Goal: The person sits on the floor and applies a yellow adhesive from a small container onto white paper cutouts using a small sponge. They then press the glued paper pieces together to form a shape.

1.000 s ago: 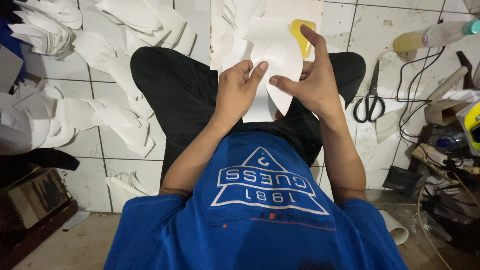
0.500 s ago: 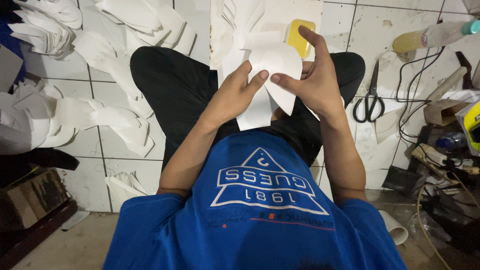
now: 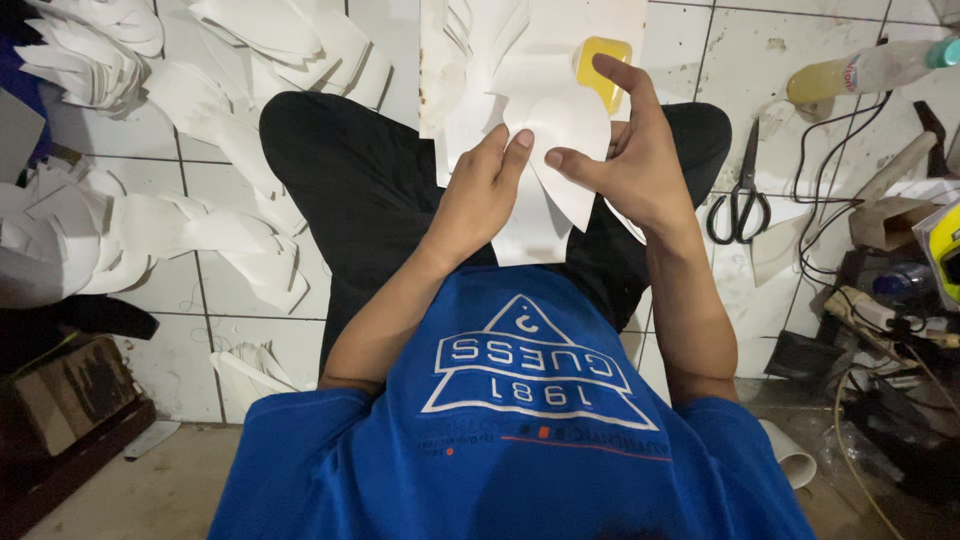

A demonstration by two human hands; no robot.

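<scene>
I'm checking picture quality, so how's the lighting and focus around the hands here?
Head view: the left hand, right hand and the white paper piece they hold are evenly lit and sharp; white paper near the top edge looks washed out, and the lower corners fall dark.

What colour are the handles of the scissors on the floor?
Black, seen in the head view: metal scissors lying on white tiles.

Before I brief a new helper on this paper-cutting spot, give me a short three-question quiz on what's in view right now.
1. True or false: both hands touch the white petal-shaped paper piece.
2. Which side of the person do the black-handled scissors lie on: left or right?
3. What lies under the right hand fingertips: A a yellow rectangular block, B a red cup?

Key: 1 true, left hand included. 2 right. 3 A.
</scene>
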